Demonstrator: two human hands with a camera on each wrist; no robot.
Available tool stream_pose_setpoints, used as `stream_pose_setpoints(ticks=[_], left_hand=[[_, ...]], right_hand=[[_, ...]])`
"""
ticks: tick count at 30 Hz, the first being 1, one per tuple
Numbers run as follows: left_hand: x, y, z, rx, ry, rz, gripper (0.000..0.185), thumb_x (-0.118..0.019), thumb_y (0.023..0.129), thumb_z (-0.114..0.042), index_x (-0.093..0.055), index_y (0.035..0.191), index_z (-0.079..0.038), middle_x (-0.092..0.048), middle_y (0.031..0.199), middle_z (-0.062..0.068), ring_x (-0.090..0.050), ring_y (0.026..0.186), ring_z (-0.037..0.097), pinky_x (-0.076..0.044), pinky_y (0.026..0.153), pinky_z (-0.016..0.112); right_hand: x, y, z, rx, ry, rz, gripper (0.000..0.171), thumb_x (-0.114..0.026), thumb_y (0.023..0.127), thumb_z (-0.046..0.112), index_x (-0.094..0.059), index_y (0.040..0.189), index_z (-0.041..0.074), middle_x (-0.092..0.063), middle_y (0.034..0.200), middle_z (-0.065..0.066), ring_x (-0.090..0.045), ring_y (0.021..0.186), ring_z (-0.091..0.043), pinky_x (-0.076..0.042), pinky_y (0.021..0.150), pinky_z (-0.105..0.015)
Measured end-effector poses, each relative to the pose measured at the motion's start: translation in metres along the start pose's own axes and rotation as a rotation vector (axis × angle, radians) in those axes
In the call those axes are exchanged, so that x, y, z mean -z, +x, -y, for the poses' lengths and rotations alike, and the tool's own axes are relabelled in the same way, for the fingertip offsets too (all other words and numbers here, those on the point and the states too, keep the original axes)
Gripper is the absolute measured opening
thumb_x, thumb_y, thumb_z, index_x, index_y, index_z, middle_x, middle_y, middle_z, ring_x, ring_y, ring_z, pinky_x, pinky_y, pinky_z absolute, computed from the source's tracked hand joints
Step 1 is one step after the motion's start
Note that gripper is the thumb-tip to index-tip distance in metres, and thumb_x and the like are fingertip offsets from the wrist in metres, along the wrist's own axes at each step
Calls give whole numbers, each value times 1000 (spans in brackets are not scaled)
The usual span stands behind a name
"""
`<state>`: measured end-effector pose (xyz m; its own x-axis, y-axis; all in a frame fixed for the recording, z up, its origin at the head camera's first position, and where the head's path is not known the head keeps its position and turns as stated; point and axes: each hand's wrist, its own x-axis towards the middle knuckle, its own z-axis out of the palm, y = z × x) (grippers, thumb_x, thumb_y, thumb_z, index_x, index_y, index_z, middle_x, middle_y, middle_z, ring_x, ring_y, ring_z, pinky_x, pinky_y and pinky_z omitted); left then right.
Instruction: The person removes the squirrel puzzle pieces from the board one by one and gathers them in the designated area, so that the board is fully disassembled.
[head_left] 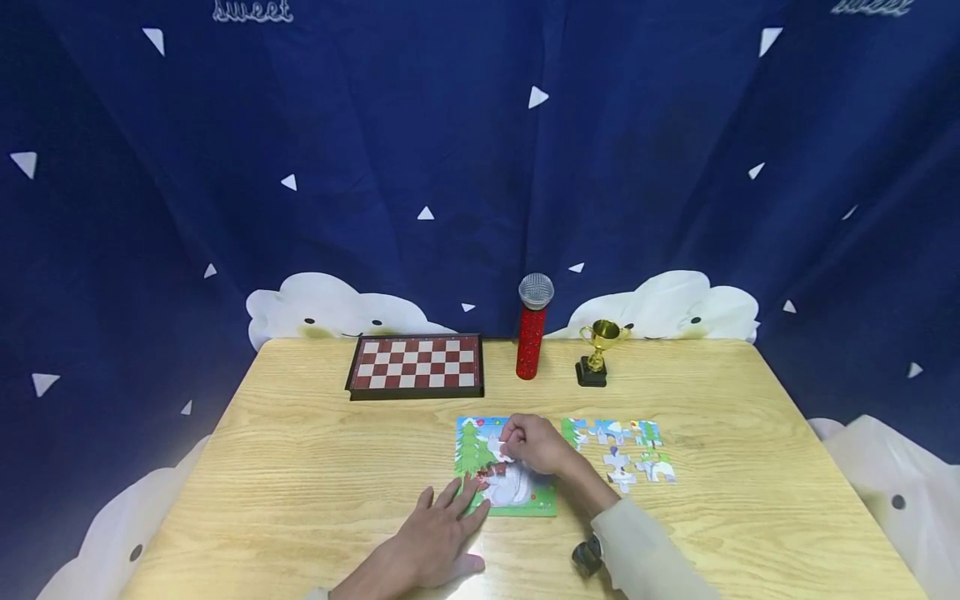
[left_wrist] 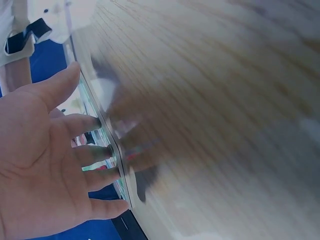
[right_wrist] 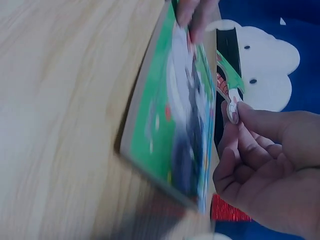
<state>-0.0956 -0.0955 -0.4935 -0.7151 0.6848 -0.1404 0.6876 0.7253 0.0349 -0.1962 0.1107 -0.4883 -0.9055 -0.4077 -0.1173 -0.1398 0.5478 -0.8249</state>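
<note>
A colourful jigsaw board (head_left: 472, 454) with a green tree and a white figure lies near the table's front middle. My left hand (head_left: 442, 533) lies flat with straight fingers, its fingertips (left_wrist: 107, 150) pressing the board's near left edge (left_wrist: 120, 175). My right hand (head_left: 532, 442) hovers over the board's upper middle and pinches a small puzzle piece (right_wrist: 233, 111) between thumb and fingers. The board (right_wrist: 170, 115) appears edge-on in the right wrist view. Several loose puzzle pieces (head_left: 622, 454) lie to the right of the board.
At the back of the wooden table (head_left: 300, 467) stand a red-and-white chessboard case (head_left: 416, 365), an upright red microphone (head_left: 532, 329) and a small gold trophy (head_left: 596, 354). A dark blue curtain with white clouds hangs behind.
</note>
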Motion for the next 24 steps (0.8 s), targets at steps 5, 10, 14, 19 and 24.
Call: stream_pose_setpoints(ticks=[5,10,14,19,24], left_hand=[[2,1,1,0,-10,20,70,-34,82,-62,-33,137,-18,-22,143,11,-25,127,33,-30,91,55],[1,1,1,-6,-12,24,70,-34,83,-61,-33,137,-17,-20,144,11,-25,127,33,-31,91,55],[0,0,1,-11,-6,7,69,-35,83,-61,-33,136,-17,-21,144,10,-26,126,33,-32,90,55],[-1,0,1,-11,-10,3,69,-35,83,-61,-34,136,-17,-21,143,11,-26,126,33,-32,90,55],[0,1,0,-6,-21,18,70,-35,82,-61,-33,136,-17,-21,144,11,-25,127,33,-31,90,55]], right_hand=[[21,-11,-14,-10,-13,-17,4,-56,80,1,-55,83,3,-53,65,-2,-44,53,-9,-34,44,-19],[39,-22,-29,-14,-7,-23,5,-58,81,2,-54,83,1,-53,65,-3,-43,53,-8,-35,44,-19],[51,-32,-37,-35,20,-11,4,-57,82,2,-54,83,-1,-51,63,-3,-38,50,-8,-31,41,-18],[64,-42,-45,-63,8,0,2,-53,81,-3,-54,81,-1,-46,61,-1,-39,52,-9,-30,42,-18],[73,-49,-53,-84,-25,0,6,-52,78,-7,-54,79,-2,-49,61,-4,-44,55,-11,-33,45,-19]])
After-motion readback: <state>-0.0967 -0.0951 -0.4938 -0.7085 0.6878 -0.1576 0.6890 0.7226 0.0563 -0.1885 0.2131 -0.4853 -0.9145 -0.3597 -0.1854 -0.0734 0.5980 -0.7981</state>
